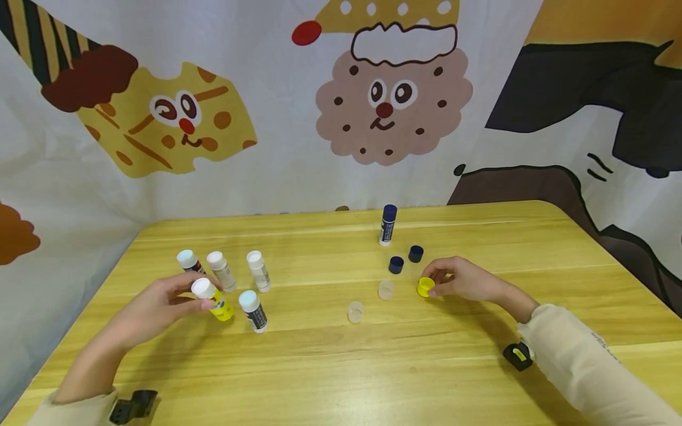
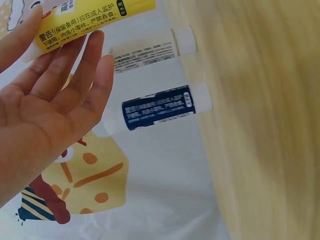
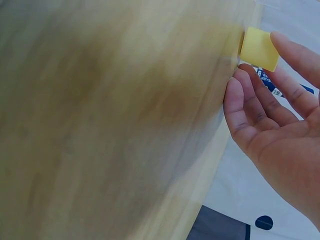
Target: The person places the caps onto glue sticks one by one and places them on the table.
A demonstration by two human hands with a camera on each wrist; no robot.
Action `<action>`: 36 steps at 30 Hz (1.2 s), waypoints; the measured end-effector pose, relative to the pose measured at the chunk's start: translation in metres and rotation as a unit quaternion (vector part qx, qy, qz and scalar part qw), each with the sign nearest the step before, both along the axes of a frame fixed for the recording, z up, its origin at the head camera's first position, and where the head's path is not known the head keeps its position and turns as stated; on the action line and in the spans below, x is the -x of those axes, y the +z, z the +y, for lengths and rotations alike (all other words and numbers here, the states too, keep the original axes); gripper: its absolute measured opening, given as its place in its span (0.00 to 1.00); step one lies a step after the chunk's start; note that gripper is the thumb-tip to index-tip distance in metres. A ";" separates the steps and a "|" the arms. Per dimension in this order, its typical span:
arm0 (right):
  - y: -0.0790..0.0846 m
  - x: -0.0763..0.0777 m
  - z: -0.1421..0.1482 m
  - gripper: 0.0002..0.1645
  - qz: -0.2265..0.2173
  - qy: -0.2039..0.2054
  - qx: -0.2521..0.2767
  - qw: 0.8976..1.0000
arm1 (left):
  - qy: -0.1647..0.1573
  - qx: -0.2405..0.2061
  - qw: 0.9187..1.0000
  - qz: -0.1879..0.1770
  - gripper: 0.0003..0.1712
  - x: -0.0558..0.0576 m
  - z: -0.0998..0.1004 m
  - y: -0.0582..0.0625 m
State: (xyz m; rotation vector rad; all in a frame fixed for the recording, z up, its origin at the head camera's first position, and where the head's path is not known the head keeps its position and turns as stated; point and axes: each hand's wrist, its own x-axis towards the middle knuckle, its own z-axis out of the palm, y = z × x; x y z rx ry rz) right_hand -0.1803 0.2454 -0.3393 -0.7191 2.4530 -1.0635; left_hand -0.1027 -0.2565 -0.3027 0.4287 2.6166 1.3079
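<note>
1. Head view, left: we saw the left hand (image 1: 165,303) pinching a yellow-labelled cylindrical tube with a white plastic top (image 1: 215,300) between thumb and fingers, parted just the tube's width; the tube leaned at the fingertips. Just beyond those fingers stood a navy-labelled white-topped tube (image 1: 189,260) and a white cylindrical tube with pale print (image 1: 222,272). Farther to their right was a second white tube (image 1: 259,272), and just right of the fingertips stood a dark-labelled tube with a whitish top (image 1: 253,311).

2. Head view, right: we saw the right hand (image 1: 462,280) holding a round yellow plastic cap (image 1: 425,287) between thumb and fingers, only a cap's width apart. Two navy plastic caps (image 1: 396,265) lay beyond and left of those fingers, two clear plastic caps (image 1: 386,290) to their left, and a navy-capped tube (image 1: 388,226) stood farther beyond, all on the yellow wooden table (image 1: 319,373).

3. Left wrist view: we found the yellow-labelled tube against the thumb, the remaining fingers loosely bent and spread, with the white and navy-labelled tubes past their tips.

4. Right wrist view: we found the yellow cap at the thumb tip, the other fingers gently curved; part of the navy-capped tube showed between them.
</note>
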 end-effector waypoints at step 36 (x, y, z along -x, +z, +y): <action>0.003 -0.005 -0.001 0.15 0.031 -0.027 0.009 0.999 | 0.040 0.050 0.996 0.065 0.22 0.000 0.012 0.017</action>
